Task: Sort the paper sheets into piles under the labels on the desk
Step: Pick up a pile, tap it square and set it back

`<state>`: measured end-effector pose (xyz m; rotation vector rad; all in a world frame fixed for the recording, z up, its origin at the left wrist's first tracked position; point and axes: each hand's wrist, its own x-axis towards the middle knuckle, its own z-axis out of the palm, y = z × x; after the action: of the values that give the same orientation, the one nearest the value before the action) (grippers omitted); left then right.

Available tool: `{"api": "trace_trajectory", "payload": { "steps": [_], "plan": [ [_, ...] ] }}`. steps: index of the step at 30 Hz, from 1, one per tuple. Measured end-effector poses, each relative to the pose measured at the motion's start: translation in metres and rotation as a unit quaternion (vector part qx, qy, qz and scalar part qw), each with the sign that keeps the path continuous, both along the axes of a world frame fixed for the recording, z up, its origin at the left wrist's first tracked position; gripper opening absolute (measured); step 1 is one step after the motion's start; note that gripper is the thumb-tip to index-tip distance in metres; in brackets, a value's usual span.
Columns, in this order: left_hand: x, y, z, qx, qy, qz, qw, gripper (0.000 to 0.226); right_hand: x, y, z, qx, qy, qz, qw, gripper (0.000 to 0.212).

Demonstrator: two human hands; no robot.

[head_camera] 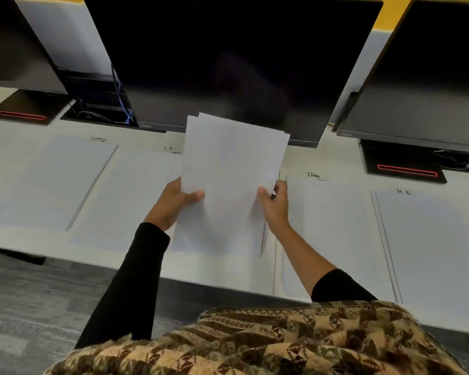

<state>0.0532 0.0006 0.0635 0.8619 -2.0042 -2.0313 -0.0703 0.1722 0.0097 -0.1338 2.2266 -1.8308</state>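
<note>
both hands (173,203) grip blurred sheets (232,169) (print unreadable), hiding "i.t" label (169,149).

An office — monitors (228,63) lined along a white desk (52,185).

1. We see a black left sleeve (125,288), lower left, reaching the wrist.
2. The black right sleeve (339,286), lower right, ends mid-forearm.
3. Across the bottom we wear a garment (282,345) patterned tan, brown and black.

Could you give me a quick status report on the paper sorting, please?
Left hand and right hand both grip the paper stack above the desk. Four labels in view. Nothing blocking.
</note>
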Motion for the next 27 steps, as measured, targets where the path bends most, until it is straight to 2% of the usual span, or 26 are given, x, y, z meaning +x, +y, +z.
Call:
{"api": "trace_trajectory", "payload": {
  "steps": [4,8,10,13,18,21,24,27],
  "plan": [
    [-0.012,0.002,0.029,0.013,0.101,0.04,0.994,0.03,-0.009,-0.012,0.062,-0.089,0.083,-0.053,0.991,0.022],
    [-0.023,0.011,0.048,0.022,0.188,0.117,0.975,0.036,0.0,-0.013,0.098,-0.184,0.162,-0.1,0.964,0.036],
    [-0.026,0.012,0.047,0.015,0.201,0.139,0.97,0.047,0.003,-0.011,0.092,-0.175,0.145,-0.078,0.971,0.043],
    [-0.027,0.016,0.037,-0.017,0.175,0.145,0.974,0.058,0.005,-0.004,0.069,-0.114,0.094,-0.033,0.988,0.044],
    [-0.032,0.023,0.02,-0.085,0.109,0.144,0.98,0.038,0.001,0.004,0.046,-0.05,0.078,-0.01,0.996,0.032],
    [-0.039,0.037,0.026,-0.151,0.085,0.182,0.968,0.029,-0.006,0.012,0.047,-0.042,0.083,-0.02,0.995,0.023],
    [-0.054,0.061,0.048,-0.211,0.116,0.187,0.952,0.029,-0.021,0.029,0.059,-0.052,0.108,-0.068,0.99,0.006],
    [-0.078,0.089,0.062,-0.228,0.157,0.169,0.946,0.025,-0.044,0.06,0.071,-0.054,0.132,-0.132,0.981,0.004]
  ]
}}
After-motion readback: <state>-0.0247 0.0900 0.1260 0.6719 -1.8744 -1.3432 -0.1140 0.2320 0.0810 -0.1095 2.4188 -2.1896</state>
